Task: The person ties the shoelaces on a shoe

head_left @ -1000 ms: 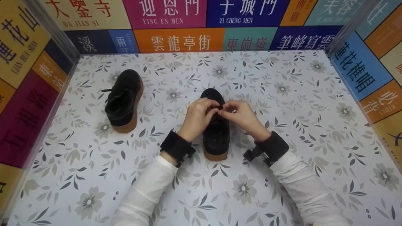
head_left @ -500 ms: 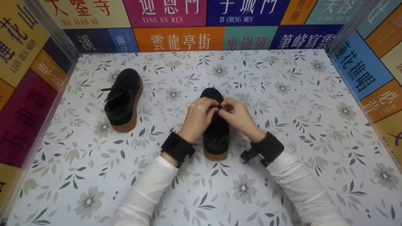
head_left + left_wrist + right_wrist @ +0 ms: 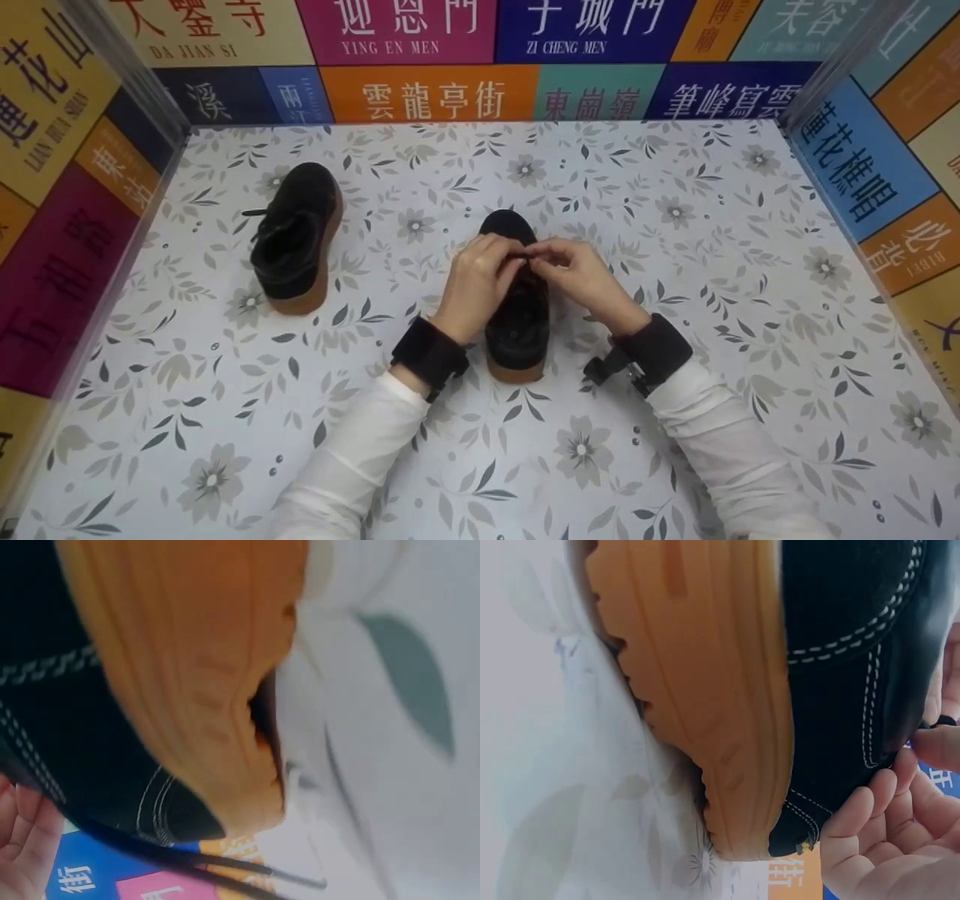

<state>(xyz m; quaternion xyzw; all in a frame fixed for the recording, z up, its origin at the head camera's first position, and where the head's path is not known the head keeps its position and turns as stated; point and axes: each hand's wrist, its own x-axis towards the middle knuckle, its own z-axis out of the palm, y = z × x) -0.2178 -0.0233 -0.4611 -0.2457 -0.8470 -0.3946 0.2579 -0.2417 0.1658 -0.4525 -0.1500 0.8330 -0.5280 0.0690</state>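
A black shoe (image 3: 516, 346) with a tan sole stands in the middle of the table, toe pointing away. Over its lacing, my left hand (image 3: 474, 283) and right hand (image 3: 579, 276) meet fingertip to fingertip. Both pinch the black shoelace (image 3: 946, 721), of which a short dark bit shows between the fingers in the right wrist view. Loose strands of lace (image 3: 187, 861) hang past the shoe's side in the left wrist view, near the left fingers (image 3: 30, 840). My right fingers (image 3: 881, 787) are curled against the shoe's upper. The knot area is mostly hidden by the hands.
A second black shoe (image 3: 296, 240) with a tan sole stands to the left, a lace end sticking out at its side. The table (image 3: 675, 450) has a white floral cover. Colourful printed panels (image 3: 427, 94) wall the back and both sides.
My right hand and wrist have shifted slightly to the right since half a second ago, with the fingertips still close to the left hand's. Both shoes stay in place.
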